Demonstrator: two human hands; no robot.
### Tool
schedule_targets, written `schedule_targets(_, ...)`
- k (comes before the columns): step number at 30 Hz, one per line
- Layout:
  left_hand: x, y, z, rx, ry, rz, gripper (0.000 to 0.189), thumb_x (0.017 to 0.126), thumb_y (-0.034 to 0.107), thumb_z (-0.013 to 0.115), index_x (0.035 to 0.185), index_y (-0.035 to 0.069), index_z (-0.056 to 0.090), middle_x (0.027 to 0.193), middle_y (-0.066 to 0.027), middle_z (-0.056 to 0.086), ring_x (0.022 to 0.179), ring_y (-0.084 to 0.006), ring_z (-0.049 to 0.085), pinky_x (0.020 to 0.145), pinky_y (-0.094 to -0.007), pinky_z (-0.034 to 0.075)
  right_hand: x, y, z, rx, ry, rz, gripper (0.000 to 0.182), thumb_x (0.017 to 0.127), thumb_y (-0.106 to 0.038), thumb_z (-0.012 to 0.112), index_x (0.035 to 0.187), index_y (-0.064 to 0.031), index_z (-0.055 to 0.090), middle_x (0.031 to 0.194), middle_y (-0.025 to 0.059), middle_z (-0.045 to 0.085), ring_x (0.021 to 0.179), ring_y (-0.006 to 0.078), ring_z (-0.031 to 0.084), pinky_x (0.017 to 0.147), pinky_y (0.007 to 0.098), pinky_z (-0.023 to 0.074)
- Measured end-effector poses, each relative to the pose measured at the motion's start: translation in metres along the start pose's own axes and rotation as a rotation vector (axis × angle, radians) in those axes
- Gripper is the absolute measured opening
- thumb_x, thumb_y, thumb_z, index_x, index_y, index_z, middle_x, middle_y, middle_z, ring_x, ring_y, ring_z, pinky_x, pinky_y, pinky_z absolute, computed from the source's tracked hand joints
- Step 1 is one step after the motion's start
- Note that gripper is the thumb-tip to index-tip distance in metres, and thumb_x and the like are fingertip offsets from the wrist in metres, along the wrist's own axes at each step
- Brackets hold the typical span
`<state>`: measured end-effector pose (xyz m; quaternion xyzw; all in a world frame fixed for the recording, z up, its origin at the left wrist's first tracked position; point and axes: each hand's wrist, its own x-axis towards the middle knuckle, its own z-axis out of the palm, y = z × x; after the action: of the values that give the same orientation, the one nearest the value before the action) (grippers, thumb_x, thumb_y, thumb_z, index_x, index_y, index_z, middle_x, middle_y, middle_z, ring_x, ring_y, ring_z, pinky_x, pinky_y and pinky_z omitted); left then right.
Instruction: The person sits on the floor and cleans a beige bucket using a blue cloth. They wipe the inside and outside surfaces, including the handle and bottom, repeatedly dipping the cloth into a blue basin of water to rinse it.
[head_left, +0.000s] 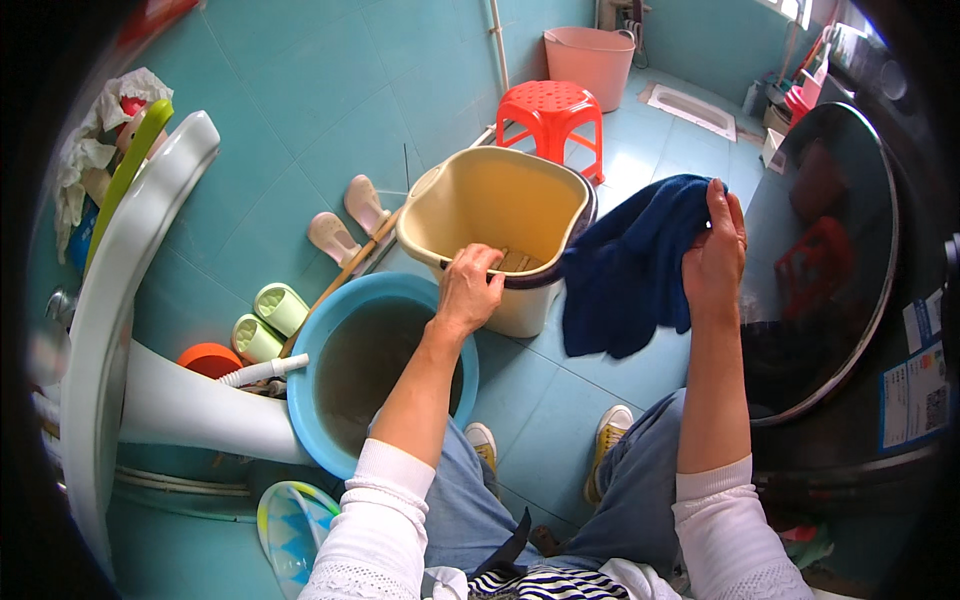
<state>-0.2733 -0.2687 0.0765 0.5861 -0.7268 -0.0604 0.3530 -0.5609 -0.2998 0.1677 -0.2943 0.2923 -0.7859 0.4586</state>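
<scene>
A dark blue cloth (630, 270) hangs from my right hand (716, 255), which grips it at its upper right end in front of the washing machine's round door. My left hand (472, 289) is at the near rim of a cream plastic bucket (495, 202), its fingers curled over the edge; whether they grip the rim is hard to tell. Inside the bucket, part of its ribbed bottom shows. To the left of it, partly under my left forearm, stands a light blue basin (300, 397) holding murky water.
A white pedestal washbasin (135, 247) rises at the left, with slippers (281, 309) by the wall. Behind the bucket are a red plastic stool (551, 105) and a pink tub (589, 64). A black washing machine (832, 442) with a round door stands at the right.
</scene>
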Motion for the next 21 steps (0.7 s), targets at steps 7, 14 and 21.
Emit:
schedule_targets(7,-0.006,-0.023,0.047,0.324,-0.177,0.043,0.033,0.070,0.016,0.075,0.099,0.007,0.063,0.099,-0.0112,0.062,0.103,-0.0316,0.055,0.108,-0.0535,0.027,-0.019,-0.007,0.001,0.157,-0.436,-0.041,0.019,0.095,-0.014,0.058,0.107,-0.0037,0.068,0.106,0.0085,0.068,0.104,0.0175,0.062,0.091,0.0275,0.0491)
schedule_targets(14,-0.019,-0.028,0.073,-0.019,-0.136,0.267,0.024,0.068,0.019,0.074,0.088,0.011,0.063,0.086,-0.0083,0.064,0.094,-0.0286,0.057,0.097,-0.0441,0.034,-0.086,0.090,-0.012,-0.887,-1.007,-0.479,0.021,0.085,-0.013,0.061,0.106,-0.0124,0.062,0.093,0.0094,0.063,0.089,0.0277,0.061,0.084,0.0366,0.0434)
schedule_targets(21,-0.028,0.008,0.056,0.057,-0.305,0.353,0.023,0.070,0.020,0.074,0.086,0.010,0.062,0.087,-0.0066,0.061,0.095,-0.0256,0.056,0.100,-0.0450,0.032,-0.069,0.128,-0.064,-1.447,-0.763,-0.532,0.024,0.091,-0.034,0.054,0.103,-0.0172,0.066,0.098,0.0058,0.066,0.095,0.0245,0.061,0.093,0.0420,0.0362)
